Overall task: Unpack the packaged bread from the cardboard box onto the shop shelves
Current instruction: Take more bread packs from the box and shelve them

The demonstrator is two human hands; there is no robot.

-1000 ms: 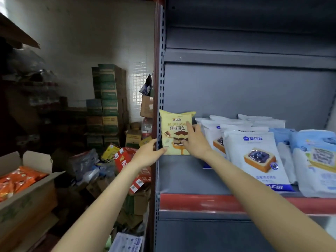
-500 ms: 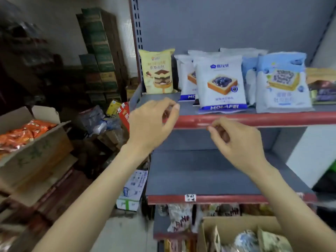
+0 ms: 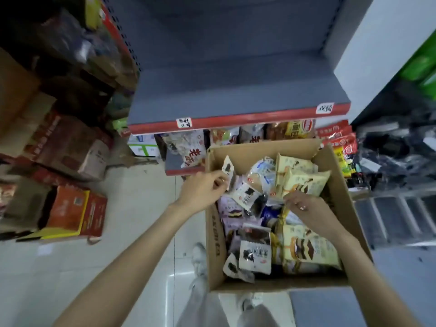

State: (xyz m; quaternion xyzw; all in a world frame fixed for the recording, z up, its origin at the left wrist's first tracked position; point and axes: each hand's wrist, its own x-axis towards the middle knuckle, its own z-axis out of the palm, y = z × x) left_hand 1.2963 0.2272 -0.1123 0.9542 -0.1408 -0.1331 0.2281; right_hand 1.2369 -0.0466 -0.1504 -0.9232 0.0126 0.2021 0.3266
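An open cardboard box stands on the floor below the shelves, full of mixed bread packets. My left hand is at the box's left wall, its curled fingers pinching a white-and-black bread packet that stands upright there. My right hand is inside the box, fingers curled on the lower edge of a yellow bread packet. More yellow packets and white-and-black packets lie toward the near side of the box.
A bare grey shelf with a red front edge hangs above the box. The lower shelf behind the box holds snack packets. Stacked cartons crowd the floor at left. My shoes are beside the box.
My view dropped from the upper shelf to the box on the floor. Both hands left the yellow packet on the shelf, came down past the shelf edge and reached into the box.
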